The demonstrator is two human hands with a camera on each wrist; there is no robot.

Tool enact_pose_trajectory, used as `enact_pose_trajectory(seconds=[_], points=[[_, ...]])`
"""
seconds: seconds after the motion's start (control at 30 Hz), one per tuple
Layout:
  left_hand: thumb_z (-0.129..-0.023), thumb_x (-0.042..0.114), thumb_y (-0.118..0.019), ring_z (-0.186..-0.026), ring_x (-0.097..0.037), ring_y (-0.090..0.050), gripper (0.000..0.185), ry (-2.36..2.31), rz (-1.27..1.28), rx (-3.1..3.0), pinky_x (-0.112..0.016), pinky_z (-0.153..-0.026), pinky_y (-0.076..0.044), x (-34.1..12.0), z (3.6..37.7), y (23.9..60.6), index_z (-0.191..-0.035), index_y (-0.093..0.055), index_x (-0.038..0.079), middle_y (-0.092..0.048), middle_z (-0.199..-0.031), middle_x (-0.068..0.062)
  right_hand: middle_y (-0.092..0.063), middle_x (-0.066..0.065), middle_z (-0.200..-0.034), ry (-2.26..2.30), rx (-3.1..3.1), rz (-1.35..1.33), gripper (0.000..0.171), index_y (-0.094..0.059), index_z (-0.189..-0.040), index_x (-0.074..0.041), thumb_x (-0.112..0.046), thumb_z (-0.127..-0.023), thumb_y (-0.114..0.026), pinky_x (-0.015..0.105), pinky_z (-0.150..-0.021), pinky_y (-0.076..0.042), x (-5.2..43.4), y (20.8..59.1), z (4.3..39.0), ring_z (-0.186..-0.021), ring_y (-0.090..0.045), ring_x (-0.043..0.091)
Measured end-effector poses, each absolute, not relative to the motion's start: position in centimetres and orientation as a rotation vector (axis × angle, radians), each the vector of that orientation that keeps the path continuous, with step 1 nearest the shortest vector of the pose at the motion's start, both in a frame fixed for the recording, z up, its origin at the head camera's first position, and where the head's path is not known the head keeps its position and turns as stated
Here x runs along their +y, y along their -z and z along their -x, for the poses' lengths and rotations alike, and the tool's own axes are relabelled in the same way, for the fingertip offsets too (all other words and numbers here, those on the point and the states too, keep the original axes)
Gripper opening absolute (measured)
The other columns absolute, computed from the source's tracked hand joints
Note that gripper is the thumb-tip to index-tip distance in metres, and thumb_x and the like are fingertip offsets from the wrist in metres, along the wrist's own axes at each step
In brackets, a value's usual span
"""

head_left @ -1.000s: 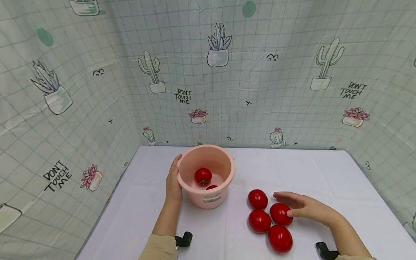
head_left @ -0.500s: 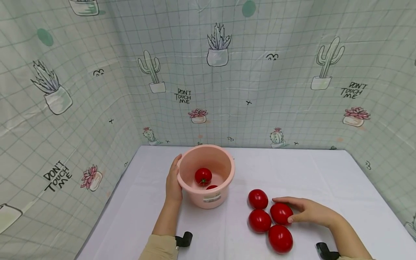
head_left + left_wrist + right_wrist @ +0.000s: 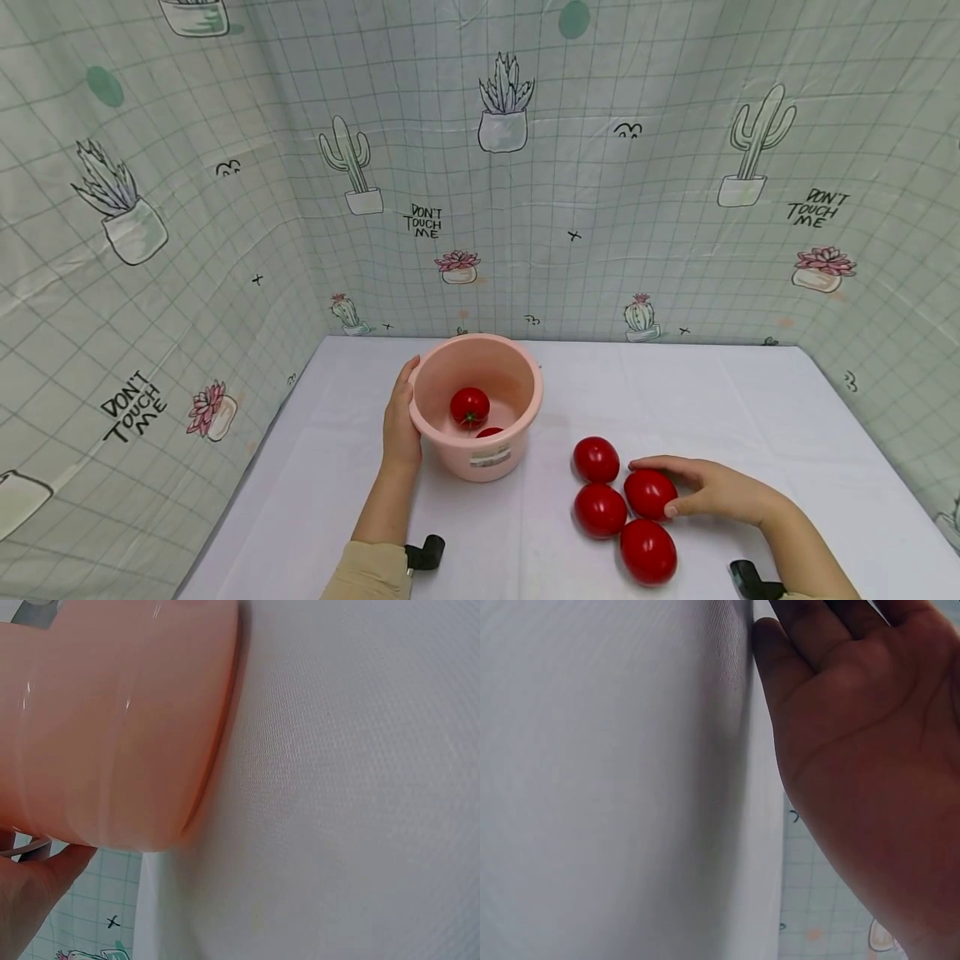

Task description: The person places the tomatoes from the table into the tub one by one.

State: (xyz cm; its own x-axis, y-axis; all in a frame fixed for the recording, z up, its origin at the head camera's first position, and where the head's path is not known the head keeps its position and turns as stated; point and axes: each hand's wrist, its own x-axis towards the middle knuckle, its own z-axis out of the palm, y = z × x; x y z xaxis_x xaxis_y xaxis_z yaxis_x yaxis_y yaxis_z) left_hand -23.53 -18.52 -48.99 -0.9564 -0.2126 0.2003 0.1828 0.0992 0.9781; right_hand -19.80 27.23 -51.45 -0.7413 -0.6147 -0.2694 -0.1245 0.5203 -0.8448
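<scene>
A pink bucket [image 3: 480,462] stands on the white table [image 3: 675,392], with one red tomato [image 3: 469,407] inside and a second [image 3: 489,432] partly hidden by the near wall. My left hand [image 3: 401,421] holds the bucket's left side, thumb near the rim. In the left wrist view the bucket wall [image 3: 112,727] fills the left, with a finger [image 3: 37,885] against it. Several tomatoes lie in a cluster to the right. My right hand [image 3: 705,490] curls over one of them [image 3: 647,493], thumb on its near side. The right wrist view shows only my palm [image 3: 870,750].
Other loose tomatoes lie at the far [image 3: 596,459], left [image 3: 599,510] and near [image 3: 648,551] of the cluster. Cactus-print cloth [image 3: 525,208] walls the table at the back and both sides. Black wrist mounts [image 3: 425,552] sit near the front edge.
My right hand has dropped from hovering over the cluster onto the right-hand tomato, and its fingers have curled round it. The left hand and bucket have not moved.
</scene>
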Motion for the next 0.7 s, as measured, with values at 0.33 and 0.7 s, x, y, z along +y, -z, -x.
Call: enact_pose_trajectory(seconds=[0.33, 0.7], points=[[-0.104, 0.043, -0.026, -0.143, -0.008, -0.036, 0.042, 1.918, -0.030, -2.094, -0.046, -0.121, -0.028, -18.38, 23.21, 49.01, -0.140, -0.047, 0.046, -0.047, -0.148, 0.018, -0.055, 0.009, -0.143, 1.170, 2.220, 0.593, 0.057, -0.051, -0.143, -0.026, -0.031, -0.089, -0.069, 0.042, -0.096, -0.046, 27.51, 51.71, 19.77, -0.115, -0.050, -0.008], [-0.104, 0.046, -0.026, -0.143, -0.008, -0.037, 0.042, 1.887, -0.035, -2.107, -0.047, -0.120, -0.030, -18.17, 22.82, 48.94, -0.141, -0.046, 0.047, -0.047, -0.148, 0.018, -0.056, 0.012, -0.142, 1.231, 2.194, 0.653, 0.055, -0.052, -0.142, -0.022, -0.027, -0.090, -0.069, 0.016, -0.091, -0.047, 27.72, 51.61, 19.94, -0.116, -0.051, -0.010]])
